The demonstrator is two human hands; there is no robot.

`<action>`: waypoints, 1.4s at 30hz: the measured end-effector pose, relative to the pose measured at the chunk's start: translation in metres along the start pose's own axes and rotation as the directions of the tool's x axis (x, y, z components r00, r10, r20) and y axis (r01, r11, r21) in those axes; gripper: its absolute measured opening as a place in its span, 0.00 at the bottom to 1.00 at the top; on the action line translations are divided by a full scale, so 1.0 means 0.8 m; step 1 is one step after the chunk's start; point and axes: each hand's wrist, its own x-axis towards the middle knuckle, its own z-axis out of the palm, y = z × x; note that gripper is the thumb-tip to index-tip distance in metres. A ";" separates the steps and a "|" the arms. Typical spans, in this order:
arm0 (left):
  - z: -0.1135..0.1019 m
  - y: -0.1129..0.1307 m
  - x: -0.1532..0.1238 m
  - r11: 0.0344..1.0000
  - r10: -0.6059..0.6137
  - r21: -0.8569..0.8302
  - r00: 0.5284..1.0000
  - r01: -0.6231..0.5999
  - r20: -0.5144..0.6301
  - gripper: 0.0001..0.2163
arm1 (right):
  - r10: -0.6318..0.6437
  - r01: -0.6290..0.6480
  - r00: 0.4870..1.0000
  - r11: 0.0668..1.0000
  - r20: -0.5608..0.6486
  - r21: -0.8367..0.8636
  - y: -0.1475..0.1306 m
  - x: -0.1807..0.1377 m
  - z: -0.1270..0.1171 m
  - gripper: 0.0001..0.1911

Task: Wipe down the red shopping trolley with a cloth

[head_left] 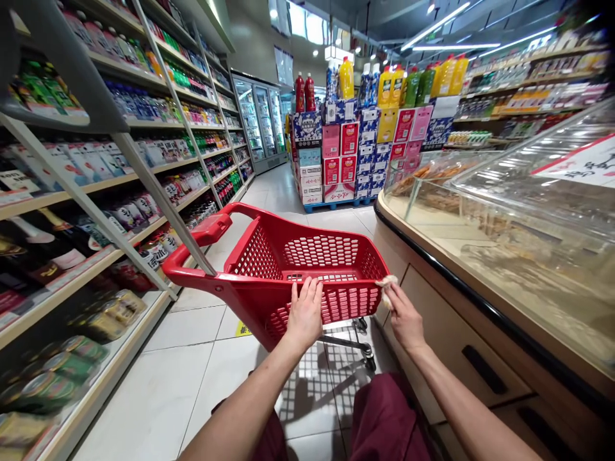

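Note:
A red plastic shopping basket on wheels (269,256) stands tilted in the aisle in front of me, and I see nothing in it. My left hand (303,312) lies flat against its near wall, fingers stretched out on the rim. My right hand (403,315) pinches a small pale cloth or wipe (387,289) and presses it against the basket's right corner. The long red handle (192,246) sticks out to the left toward the shelves.
Stocked shelves of bottles and cans (86,211) line the left side. A counter with clear plastic food covers (528,211) runs along the right. Stacked cartons topped with juice bottles (355,147) stand ahead, with fridges (262,118) behind. White tiled floor (182,378) lies between.

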 end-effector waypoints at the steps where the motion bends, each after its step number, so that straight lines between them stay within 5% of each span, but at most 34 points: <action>1: 0.000 -0.002 -0.001 1.000 0.008 0.002 1.000 -0.008 0.000 0.28 | -0.004 0.004 0.999 1.000 0.050 -0.003 0.001 -0.005 0.001 0.22; 3: 0.000 -0.005 -0.004 1.000 0.025 0.002 1.000 -0.025 0.004 0.28 | -0.017 0.017 0.995 1.000 0.095 0.001 0.006 -0.012 -0.003 0.22; 6: 0.000 -0.005 -0.006 1.000 0.009 -0.014 1.000 -0.009 0.012 0.29 | 0.031 -0.030 0.999 0.999 -0.039 0.021 0.009 0.010 -0.018 0.24; 10: -0.001 -0.001 -0.007 0.998 -0.014 -0.055 1.000 0.015 0.027 0.30 | 0.078 -0.073 0.993 0.996 -0.086 0.055 -0.031 0.060 -0.015 0.24; 16: 0.000 -0.003 -0.009 0.997 -0.010 -0.078 1.000 0.011 0.007 0.31 | -0.214 0.196 0.973 0.965 0.090 0.174 -0.112 0.061 0.032 0.25; 18: 0.000 -0.005 -0.010 0.996 0.000 -0.084 1.000 0.001 0.009 0.31 | -0.217 0.202 0.970 0.970 0.106 0.136 -0.094 0.055 0.028 0.23; 23: 0.001 -0.007 -0.014 0.992 0.026 -0.126 1.000 -0.025 0.006 0.31 | 0.015 -0.014 1.000 0.999 0.020 -0.040 -0.025 0.049 0.008 0.19; 30: -0.002 -0.007 -0.013 0.990 0.006 -0.144 1.000 -0.008 -0.011 0.30 | -0.240 0.246 0.956 0.969 0.168 -0.013 -0.072 0.055 0.021 0.21; 36: -0.004 -0.008 -0.013 0.990 0.026 -0.141 1.000 -0.025 0.004 0.29 | 0.066 -0.058 0.994 0.994 0.092 -0.094 -0.052 0.057 0.013 0.19; 42: -0.003 -0.008 -0.017 0.990 0.021 -0.140 1.000 -0.024 -0.019 0.30 | -0.323 0.275 0.933 0.924 0.158 0.266 -0.146 0.054 0.032 0.29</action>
